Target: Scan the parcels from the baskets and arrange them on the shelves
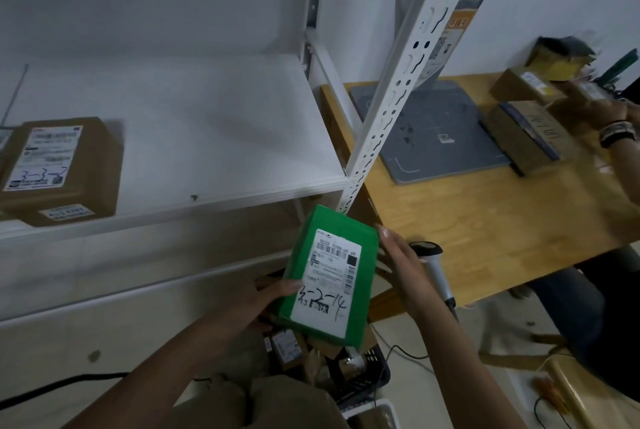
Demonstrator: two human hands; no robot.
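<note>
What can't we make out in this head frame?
All head view.
- Basket contents: mostly hidden under the green parcel.
- Scanner: partly behind the right hand; its support unseen.
- Left hand grip under the parcel: hidden by the parcel.
- Brown shelf parcel: cut off by the left edge.
- Table parcels: labels blurred.

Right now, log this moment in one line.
left grip holds green parcel | right grip flat against its side | brown parcel on shelf

Labelled green parcel [330, 276], held tilted
</note>
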